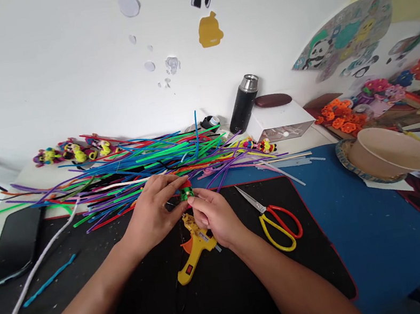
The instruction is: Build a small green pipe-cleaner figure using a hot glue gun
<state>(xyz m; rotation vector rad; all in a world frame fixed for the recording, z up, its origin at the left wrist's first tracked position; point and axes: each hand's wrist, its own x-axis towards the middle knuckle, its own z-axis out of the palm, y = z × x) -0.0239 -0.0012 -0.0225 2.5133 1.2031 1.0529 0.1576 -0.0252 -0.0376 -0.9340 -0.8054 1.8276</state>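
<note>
A small red and green figure (186, 192) is held between both hands above the black mat. My left hand (156, 209) grips it from the left, thumb and fingers closed on its sides. From the right, my right hand (215, 214) pinches its lower front with thumb and forefinger. Just below the hands lies a yellow glue gun (196, 251) with an orange trigger, its nozzle toward the figure. Scissors (276, 221) with one red and one yellow handle lie to the right, blades apart. Much of the figure is covered by the fingers.
Behind the hands spreads a pile of coloured pipe cleaners (125, 163). A phone (16, 242), a white strip (43, 257) and a blue twisted piece (50, 280) lie left. A black flask (243, 105), a white box (282, 120) and a bowl (394, 151) stand toward the right.
</note>
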